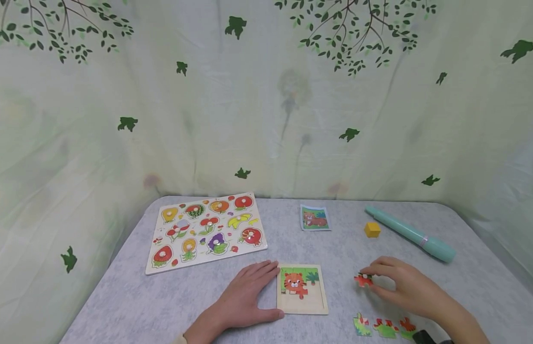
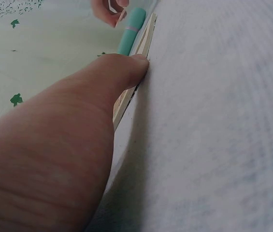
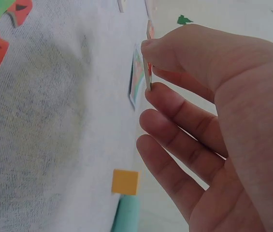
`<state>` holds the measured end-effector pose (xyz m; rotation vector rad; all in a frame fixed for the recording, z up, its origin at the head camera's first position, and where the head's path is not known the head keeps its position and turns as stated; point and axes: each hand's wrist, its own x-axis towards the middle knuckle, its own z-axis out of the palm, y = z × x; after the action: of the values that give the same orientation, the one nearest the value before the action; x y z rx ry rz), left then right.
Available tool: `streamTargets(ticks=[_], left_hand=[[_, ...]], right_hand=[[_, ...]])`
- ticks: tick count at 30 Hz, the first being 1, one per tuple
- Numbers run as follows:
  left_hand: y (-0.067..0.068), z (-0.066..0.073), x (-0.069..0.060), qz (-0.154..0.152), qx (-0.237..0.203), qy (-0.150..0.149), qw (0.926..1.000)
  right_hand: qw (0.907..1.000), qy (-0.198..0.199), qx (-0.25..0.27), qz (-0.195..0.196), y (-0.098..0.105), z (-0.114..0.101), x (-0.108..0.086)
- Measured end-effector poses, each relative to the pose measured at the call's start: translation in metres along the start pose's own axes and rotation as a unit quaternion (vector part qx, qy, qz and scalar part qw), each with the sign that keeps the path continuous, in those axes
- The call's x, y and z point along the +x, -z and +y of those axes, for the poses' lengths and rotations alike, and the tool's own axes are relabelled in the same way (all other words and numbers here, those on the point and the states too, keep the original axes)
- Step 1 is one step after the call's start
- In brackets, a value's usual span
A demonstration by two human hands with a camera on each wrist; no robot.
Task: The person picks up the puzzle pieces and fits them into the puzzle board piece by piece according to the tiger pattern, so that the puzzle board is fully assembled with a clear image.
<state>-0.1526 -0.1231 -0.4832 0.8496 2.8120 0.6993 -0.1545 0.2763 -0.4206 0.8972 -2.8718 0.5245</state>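
Note:
A small wooden tray puzzle (image 1: 303,308) lies on the table, partly filled with pieces showing an orange tiger's face, a green background and a plant. Along its left side, my left hand (image 1: 245,296) rests with fingertips at the upper corner and thumb at the lower corner. In the left wrist view the thumb (image 2: 131,70) touches the tray's edge. My right hand (image 1: 404,286) pinches a red-orange puzzle piece (image 1: 363,280) between thumb and fingers, to the right of the tray. The right wrist view shows this piece (image 3: 149,72) edge-on, above the table. Several loose puzzle pieces (image 1: 386,328) lie below that hand.
A white fruit peg board (image 1: 206,231) lies at the back left. Behind the tray is a small picture card (image 1: 315,218) with a brown animal. A yellow cube (image 1: 372,230) and a teal marker-shaped tube (image 1: 410,233) are at the back right. A leaf-patterned curtain (image 1: 266,119) hangs behind the table.

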Motion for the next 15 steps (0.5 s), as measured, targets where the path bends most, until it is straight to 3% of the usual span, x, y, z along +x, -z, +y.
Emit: streamTargets(ticks=[15], left_hand=[[0.001,0.001,0.0,0.0,0.002,0.0,1.0]], right_hand=[[0.9998,0.016,-0.001,-0.011,0.001,-0.011,0.013]])
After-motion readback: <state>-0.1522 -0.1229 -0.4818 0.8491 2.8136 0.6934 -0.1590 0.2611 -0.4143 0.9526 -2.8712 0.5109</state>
